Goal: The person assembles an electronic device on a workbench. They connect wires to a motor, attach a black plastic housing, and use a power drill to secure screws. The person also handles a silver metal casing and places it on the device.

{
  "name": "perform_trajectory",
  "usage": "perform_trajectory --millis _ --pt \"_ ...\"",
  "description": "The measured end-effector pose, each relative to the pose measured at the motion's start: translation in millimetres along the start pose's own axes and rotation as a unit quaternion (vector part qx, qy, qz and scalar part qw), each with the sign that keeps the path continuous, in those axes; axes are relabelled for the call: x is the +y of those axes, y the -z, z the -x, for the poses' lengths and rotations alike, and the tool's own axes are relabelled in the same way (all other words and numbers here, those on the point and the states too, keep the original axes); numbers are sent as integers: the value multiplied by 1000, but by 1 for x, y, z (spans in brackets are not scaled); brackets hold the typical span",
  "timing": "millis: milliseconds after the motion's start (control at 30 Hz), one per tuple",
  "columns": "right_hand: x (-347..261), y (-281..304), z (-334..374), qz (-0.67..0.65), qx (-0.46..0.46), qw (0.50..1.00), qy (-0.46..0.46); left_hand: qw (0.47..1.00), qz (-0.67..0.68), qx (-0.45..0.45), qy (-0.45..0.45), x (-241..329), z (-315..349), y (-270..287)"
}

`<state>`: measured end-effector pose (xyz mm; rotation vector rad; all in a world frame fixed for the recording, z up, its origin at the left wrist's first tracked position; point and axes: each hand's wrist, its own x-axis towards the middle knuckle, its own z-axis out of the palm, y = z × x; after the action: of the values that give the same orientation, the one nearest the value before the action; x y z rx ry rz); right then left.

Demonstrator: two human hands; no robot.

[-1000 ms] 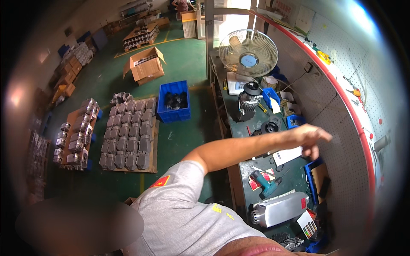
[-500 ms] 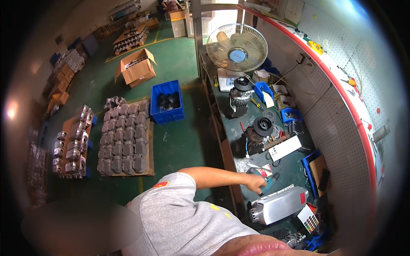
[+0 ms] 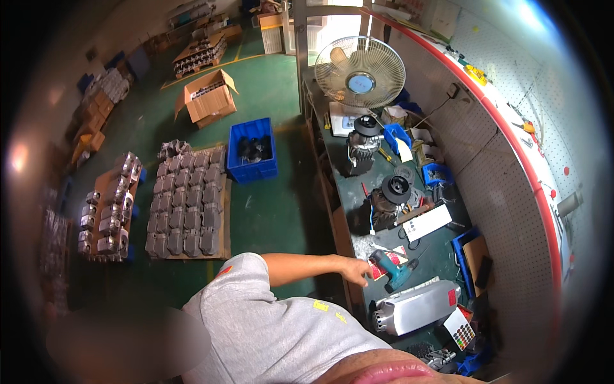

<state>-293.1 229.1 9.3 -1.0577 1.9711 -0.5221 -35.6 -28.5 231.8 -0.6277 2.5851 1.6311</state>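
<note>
hand (image 3: 356, 270) at bench edge (image 3: 345, 256) — drill (image 3: 391, 267) beside

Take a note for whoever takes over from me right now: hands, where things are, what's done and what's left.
Left hand, as far as I can tell: open, empty, stretched over the bench's near edge, fingertips just short of the teal cordless drill.
Right hand: out of view.
Drill lies flat on the bench; silver motor housing nearer, motor with black pulley farther along.
Done: nothing picked up.
Left: drill not yet grasped.
</note>
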Motion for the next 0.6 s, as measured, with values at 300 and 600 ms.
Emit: perform_trajectory --millis 300,600 --pt "-2 -2 0 4 10 1000 2 999 8 46 5 -5 29 -2" --pt "2 -1 7 15 14 1000 3 998 31 59 18 -17 34 -24"
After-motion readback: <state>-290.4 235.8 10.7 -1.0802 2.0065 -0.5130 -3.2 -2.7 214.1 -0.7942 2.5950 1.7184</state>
